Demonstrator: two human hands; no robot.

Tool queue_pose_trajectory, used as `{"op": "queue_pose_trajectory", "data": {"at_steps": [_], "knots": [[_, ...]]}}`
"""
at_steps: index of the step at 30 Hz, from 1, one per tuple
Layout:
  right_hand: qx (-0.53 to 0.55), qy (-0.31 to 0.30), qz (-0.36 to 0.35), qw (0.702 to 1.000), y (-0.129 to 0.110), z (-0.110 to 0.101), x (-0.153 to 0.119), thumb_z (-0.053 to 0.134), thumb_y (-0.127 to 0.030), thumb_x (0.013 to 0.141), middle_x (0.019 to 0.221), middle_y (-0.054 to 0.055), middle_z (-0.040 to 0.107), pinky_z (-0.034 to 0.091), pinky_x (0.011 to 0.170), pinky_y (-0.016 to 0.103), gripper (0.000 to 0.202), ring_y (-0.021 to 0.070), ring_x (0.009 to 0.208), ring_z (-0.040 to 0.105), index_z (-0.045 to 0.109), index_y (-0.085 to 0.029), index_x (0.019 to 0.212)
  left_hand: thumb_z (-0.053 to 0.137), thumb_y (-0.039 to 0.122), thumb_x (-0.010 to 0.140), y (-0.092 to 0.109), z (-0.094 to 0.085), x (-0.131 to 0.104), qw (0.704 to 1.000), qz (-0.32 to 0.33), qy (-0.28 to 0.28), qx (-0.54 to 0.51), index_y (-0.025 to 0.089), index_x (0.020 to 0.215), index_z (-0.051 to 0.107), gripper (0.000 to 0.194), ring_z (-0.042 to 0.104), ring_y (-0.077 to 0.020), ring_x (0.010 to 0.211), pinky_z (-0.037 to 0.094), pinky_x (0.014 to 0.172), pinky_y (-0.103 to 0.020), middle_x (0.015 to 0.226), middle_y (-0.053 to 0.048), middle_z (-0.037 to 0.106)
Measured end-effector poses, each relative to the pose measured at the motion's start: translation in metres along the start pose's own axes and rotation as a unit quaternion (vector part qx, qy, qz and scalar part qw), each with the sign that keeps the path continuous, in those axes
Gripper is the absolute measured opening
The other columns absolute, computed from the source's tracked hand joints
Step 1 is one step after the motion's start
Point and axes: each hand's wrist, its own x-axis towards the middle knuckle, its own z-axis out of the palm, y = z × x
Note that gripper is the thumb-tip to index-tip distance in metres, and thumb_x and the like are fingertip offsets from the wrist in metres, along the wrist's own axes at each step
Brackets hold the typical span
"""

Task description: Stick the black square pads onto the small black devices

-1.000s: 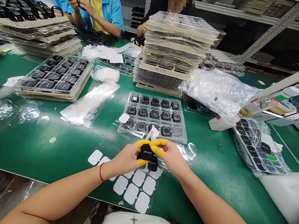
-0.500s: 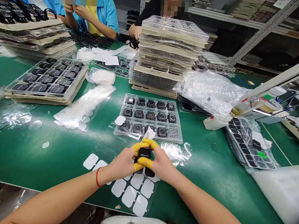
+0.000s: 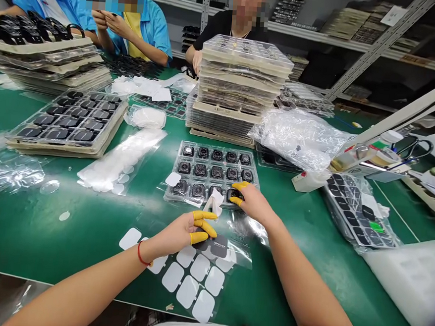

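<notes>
Now, one black watch case (image 3: 233, 195), near row of my clear tray (image 3: 209, 161) (long axis left-to-right), forward-right of my left hand (image 3: 171, 232), fingers parted at a black HiFuture square (image 3: 219, 246), hold unclear; nearer, my right hand (image 3: 257, 204), fingertips astride the case, grip unconfirmed.

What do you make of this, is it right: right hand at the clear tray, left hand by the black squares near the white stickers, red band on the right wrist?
Wrong wrist: head view shows the red band on the left one. The right hand is at the clear tray, the left hand by the black squares near the white stickers.
</notes>
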Motion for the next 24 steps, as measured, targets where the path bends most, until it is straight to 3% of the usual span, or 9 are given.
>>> {"op": "queue_pose_trajectory", "data": {"at_steps": [4, 6, 8, 10, 14, 16, 18, 21, 24], "knots": [[0.069, 0.011, 0.024, 0.997, -0.037, -0.003, -0.009, 0.059, -0.014, 0.076, 0.092, 0.007, 0.060, 0.043, 0.070, 0.031, 0.016, 0.0207, 0.083, 0.054, 0.062, -0.018, 0.092, 0.060, 0.027, 0.083, -0.001, 0.003, 0.004, 1.000, 0.000, 0.028, 0.004, 0.017, 0.128, 0.043, 0.050, 0.057, -0.0202, 0.097, 0.041, 0.088, -0.034, 0.095, -0.008, 0.065], [0.123, 0.019, -0.035, 0.992, -0.061, -0.001, -0.025, 0.054, -0.008, 0.076, 0.090, 0.005, 0.058, 0.043, 0.071, 0.031, 0.018, 0.0188, 0.083, 0.053, 0.062, -0.019, 0.089, 0.061, 0.029, 0.082, -0.002, 0.004, 0.004, 1.000, 0.012, 0.023, 0.005, 0.018, 0.132, 0.039, 0.055, 0.056, -0.0216, 0.099, 0.043, 0.086, -0.034, 0.100, -0.008, 0.063], [0.168, -0.022, -0.119, 0.978, -0.081, 0.002, -0.043, 0.048, -0.002, 0.075, 0.092, 0.005, 0.056, 0.043, 0.069, 0.030, 0.028, 0.0179, 0.084, 0.052, 0.061, -0.022, 0.090, 0.063, 0.030, 0.080, -0.003, 0.005, 0.003, 0.999, 0.032, 0.017, 0.011, 0.022, 0.135, 0.033, 0.064, 0.055, -0.0228, 0.101, 0.045, 0.084, -0.034, 0.111, -0.009, 0.059], [0.223, -0.063, -0.148, 0.962, -0.091, 0.004, -0.056, 0.044, 0.000, 0.075, 0.093, 0.004, 0.056, 0.044, 0.068, 0.030, 0.032, 0.0172, 0.084, 0.051, 0.060, -0.023, 0.091, 0.066, 0.031, 0.077, -0.004, 0.005, 0.001, 0.996, 0.059, 0.033, 0.055, 0.025, 0.138, 0.029, 0.071, 0.053, -0.0238, 0.104, 0.046, 0.084, -0.034, 0.123, -0.009, 0.052], [0.334, -0.040, -0.014, 0.942, -0.089, 0.008, -0.058, 0.051, -0.018, 0.082, 0.087, 0.002, 0.054, 0.046, 0.067, 0.031, 0.014, 0.0151, 0.075, 0.053, 0.054, -0.022, 0.095, 0.066, 0.031, 0.077, -0.004, 0.007, -0.004, 0.979, 0.085, 0.036, 0.179, 0.026, 0.142, 0.019, 0.081, 0.057, -0.0227, 0.093, 0.049, 0.077, -0.033, 0.121, -0.009, 0.054], [0.330, -0.025, 0.009, 0.944, -0.087, 0.013, -0.054, 0.054, -0.021, 0.081, 0.084, 0.002, 0.054, 0.045, 0.065, 0.031, 0.010, 0.0154, 0.073, 0.052, 0.054, -0.022, 0.091, 0.065, 0.029, 0.077, -0.002, 0.010, -0.007, 0.972, 0.092, 0.020, 0.215, 0.026, 0.142, 0.019, 0.081, 0.059, -0.0204, 0.083, 0.049, 0.072, -0.031, 0.114, -0.008, 0.058], [0.299, 0.011, -0.030, 0.954, -0.090, 0.019, -0.052, 0.051, -0.017, 0.082, 0.083, 0.003, 0.055, 0.043, 0.068, 0.032, 0.006, 0.0172, 0.078, 0.050, 0.055, -0.022, 0.084, 0.065, 0.025, 0.076, 0.000, 0.013, -0.008, 0.967, 0.103, 0.018, 0.231, 0.026, 0.142, 0.020, 0.080, 0.058, -0.0183, 0.078, 0.049, 0.068, -0.029, 0.113, -0.007, 0.058], [0.229, 0.079, -0.103, 0.965, -0.099, 0.023, -0.059, 0.044, -0.010, 0.083, 0.081, 0.004, 0.055, 0.039, 0.069, 0.035, 0.014, 0.0192, 0.079, 0.045, 0.053, -0.020, 0.078, 0.066, 0.022, 0.074, -0.001, 0.015, -0.006, 0.967, 0.117, 0.035, 0.221, 0.026, 0.135, 0.031, 0.070, 0.057, -0.0197, 0.086, 0.049, 0.074, -0.030, 0.115, -0.006, 0.056], [0.194, 0.083, -0.170, 0.963, -0.103, 0.017, -0.070, 0.039, -0.006, 0.082, 0.078, 0.004, 0.053, 0.039, 0.071, 0.035, 0.017, 0.0190, 0.077, 0.043, 0.049, -0.020, 0.078, 0.068, 0.026, 0.073, -0.004, 0.010, -0.002, 0.976, 0.109, 0.080, 0.171, 0.021, 0.118, 0.046, 0.050, 0.055, -0.0228, 0.098, 0.046, 0.084, -0.034, 0.113, -0.007, 0.056]]}}
